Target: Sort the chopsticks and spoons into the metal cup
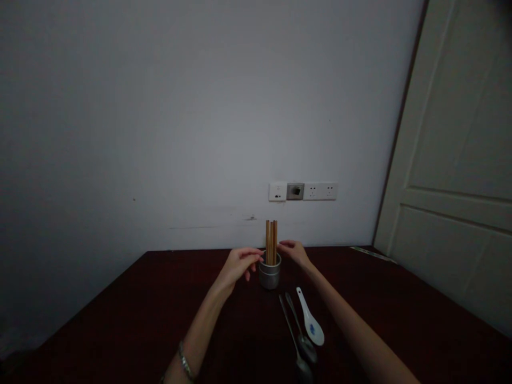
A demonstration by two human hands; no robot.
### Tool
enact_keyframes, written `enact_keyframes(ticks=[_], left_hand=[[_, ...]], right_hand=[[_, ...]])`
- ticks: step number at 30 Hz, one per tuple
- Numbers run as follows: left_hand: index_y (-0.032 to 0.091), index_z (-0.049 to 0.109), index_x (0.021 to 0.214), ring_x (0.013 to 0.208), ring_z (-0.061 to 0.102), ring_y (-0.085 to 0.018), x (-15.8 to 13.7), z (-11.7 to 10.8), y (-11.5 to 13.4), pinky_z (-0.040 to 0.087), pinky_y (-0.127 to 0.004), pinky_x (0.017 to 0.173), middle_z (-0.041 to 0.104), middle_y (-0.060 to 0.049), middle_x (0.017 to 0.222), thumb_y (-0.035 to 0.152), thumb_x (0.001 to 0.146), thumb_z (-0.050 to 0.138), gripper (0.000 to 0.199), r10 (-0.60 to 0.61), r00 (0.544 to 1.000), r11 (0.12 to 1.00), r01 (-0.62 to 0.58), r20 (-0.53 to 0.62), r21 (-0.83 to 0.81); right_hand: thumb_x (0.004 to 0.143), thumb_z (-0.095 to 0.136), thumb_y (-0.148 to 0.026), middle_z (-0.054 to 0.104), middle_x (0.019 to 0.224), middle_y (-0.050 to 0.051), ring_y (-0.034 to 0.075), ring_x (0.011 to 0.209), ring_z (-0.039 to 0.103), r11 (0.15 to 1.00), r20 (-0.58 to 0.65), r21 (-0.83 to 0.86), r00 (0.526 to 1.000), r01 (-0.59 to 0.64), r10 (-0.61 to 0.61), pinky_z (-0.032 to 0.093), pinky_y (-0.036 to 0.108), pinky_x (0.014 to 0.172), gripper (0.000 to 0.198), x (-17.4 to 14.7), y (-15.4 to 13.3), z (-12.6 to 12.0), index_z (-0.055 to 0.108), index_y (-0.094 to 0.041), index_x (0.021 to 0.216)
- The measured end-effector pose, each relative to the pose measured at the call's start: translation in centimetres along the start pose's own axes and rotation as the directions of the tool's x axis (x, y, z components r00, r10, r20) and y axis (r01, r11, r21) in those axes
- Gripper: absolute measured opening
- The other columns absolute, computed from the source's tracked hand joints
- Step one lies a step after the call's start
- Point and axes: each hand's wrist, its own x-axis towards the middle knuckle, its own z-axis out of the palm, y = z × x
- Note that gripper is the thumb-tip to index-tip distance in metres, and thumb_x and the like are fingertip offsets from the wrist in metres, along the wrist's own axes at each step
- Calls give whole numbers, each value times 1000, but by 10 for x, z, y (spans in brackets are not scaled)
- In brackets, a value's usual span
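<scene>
A grey metal cup [269, 277] stands upright on the dark red table, with several wooden chopsticks [271, 240] upright in it. My left hand [240, 262] is at the cup's left side, its fingers stretched towards the rim and apart; whether the fingertips touch the rim I cannot tell. On the other side, my right hand [295, 253] has its fingers extended towards the chopsticks, just above the rim. Neither hand visibly grips anything. Closer to me lie a white ceramic spoon [311, 322] with a blue mark and two metal spoons [293, 325].
The table [140, 309] meets a pale wall [200, 133] carrying a row of sockets [312, 192] behind the cup. A cream door [460, 160] rises at the right. Near the table's back right edge lies a thin patterned strip [372, 254].
</scene>
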Motion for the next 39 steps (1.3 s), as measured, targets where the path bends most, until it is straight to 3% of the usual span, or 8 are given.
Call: enact_keyframes(ticks=[4,9,14,18,24,31,35,39], left_hand=[[8,64,85,49,47,-8,-2,3,-1,33,-15,32,63,-7,74,27,66,56,28,-34,997,993,25,75,115],[10,65,74,47,48,-8,0,15,-18,31,-15,34,64,-6,70,31,68,53,25,-101,971,957,35,216,289],[10,66,68,45,48,-8,6,29,-54,32,-16,40,60,-3,58,17,64,51,17,-117,974,834,-8,192,552],[11,66,64,45,49,-8,6,39,-76,33,-16,43,58,-2,54,13,63,50,16,-140,974,772,-7,180,636],[13,64,58,45,51,-10,3,57,-90,38,-19,46,59,-2,51,23,64,58,13,-315,946,661,164,72,733],[14,60,52,52,57,-16,-2,84,-95,41,-24,51,61,-5,54,22,67,52,19,-379,923,524,152,70,838],[15,63,60,63,61,-20,-6,91,-98,43,-25,55,63,-7,58,23,66,53,15,-380,923,492,148,59,858],[15,65,79,79,62,-28,-7,95,-106,45,-32,61,67,-13,79,25,67,53,20,-336,941,475,135,38,869]], right_hand=[[58,68,-31,68,67,7,16,58,60,996,-43,-92,999,-1,-3,44,22,50,29,-16,6,-31,66,-11,77],[59,67,-30,67,71,6,15,58,59,983,-72,-179,997,-48,36,43,21,49,29,-49,34,-78,65,-11,80],[62,64,-33,65,66,3,13,55,57,962,-41,-251,994,-106,99,41,21,46,29,-91,59,-117,65,-12,82],[63,61,-34,65,66,4,16,61,59,948,-13,-311,998,-67,66,44,23,53,28,-120,61,-135,66,-13,82],[66,59,-35,68,79,6,19,74,61,929,10,-369,999,-34,40,46,27,68,27,-145,59,-139,67,-15,83],[66,57,-34,68,76,5,19,69,61,923,-45,-383,996,49,-71,48,30,66,25,-157,58,-131,67,-17,81],[65,57,-33,68,78,6,20,72,61,925,-49,-377,996,50,-74,48,30,67,24,-157,59,-131,67,-17,80],[67,56,-33,68,79,6,19,71,61,923,-40,-382,997,52,-73,48,29,67,25,-157,60,-132,67,-16,82]])
